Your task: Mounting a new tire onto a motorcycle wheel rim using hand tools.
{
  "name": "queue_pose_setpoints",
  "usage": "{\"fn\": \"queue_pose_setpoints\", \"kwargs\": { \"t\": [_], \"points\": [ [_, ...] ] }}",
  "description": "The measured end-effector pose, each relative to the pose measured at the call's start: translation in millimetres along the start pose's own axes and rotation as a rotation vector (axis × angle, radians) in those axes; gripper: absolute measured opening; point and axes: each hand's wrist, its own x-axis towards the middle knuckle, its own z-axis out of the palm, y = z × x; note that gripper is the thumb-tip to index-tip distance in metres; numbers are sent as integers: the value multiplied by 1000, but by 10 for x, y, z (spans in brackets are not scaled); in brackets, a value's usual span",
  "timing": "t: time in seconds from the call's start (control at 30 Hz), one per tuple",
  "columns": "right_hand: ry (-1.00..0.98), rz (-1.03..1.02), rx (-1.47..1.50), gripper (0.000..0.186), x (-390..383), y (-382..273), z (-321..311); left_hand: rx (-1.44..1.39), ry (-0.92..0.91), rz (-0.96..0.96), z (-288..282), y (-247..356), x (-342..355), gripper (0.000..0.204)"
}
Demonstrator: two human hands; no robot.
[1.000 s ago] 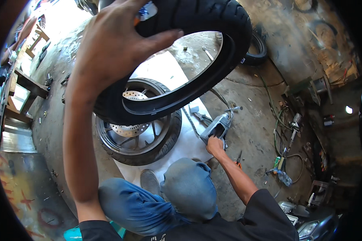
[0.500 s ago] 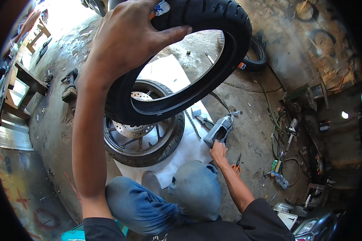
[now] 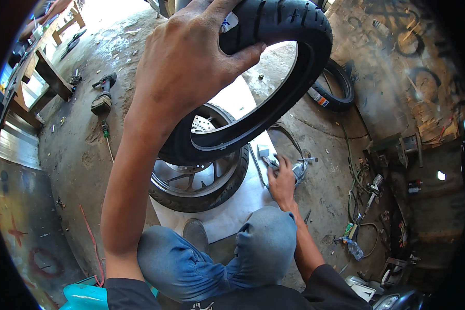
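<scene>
My left hand (image 3: 196, 64) grips a black treaded tyre (image 3: 294, 77) by its top, holding it tilted over a spoked wheel with tyre and disc (image 3: 181, 181), which lies on a white sheet (image 3: 219, 222). My right hand (image 3: 282, 183), fingers apart, is over a grey metal tool (image 3: 299, 170) with a hose; whether it touches it, I cannot tell. A small grey tool (image 3: 263, 152) and a thin dark bar (image 3: 257, 165) lie just left of that hand.
A second tyre (image 3: 343, 98) lies behind. A cordless power tool (image 3: 103, 95), a wooden bench (image 3: 49, 77) and a red hose (image 3: 90, 237) are on the left; hoses and tools (image 3: 361, 206) lie right, beside a wall (image 3: 403, 62).
My left hand and the tyre have shifted right in view. My right hand has let go of the grey tool's near end, moved up and spread its fingers.
</scene>
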Motion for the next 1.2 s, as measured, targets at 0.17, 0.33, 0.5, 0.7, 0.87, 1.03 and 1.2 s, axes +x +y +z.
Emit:
{"fn": "queue_pose_setpoints", "kwargs": {
  "t": [0.17,0.33,0.5,0.7,0.87,1.03,1.2],
  "points": [
    [-61,-496,-121,75,267,-459,324,-27,-43,-68,37,-110,30,75],
    [-192,-478,-417,89,583,-179,470,-27,40,20,-16,-63,-64,76],
    [130,-522,-639,87,1192,-17,103,-60,17,-25,-21,-86,-47,75],
    [-57,-628,-108,85,323,-202,744,29,16,-35,-30,152,-54,75],
    [-183,-643,216,89,44,-624,575,42,-62,-22,49,34,35,74],
    [73,-699,-365,97,895,361,229,-17,3,62,88,161,-1,73],
    [179,-567,-651,93,1390,276,-352,-12,-45,83,45,196,-35,74]
  ]
}}
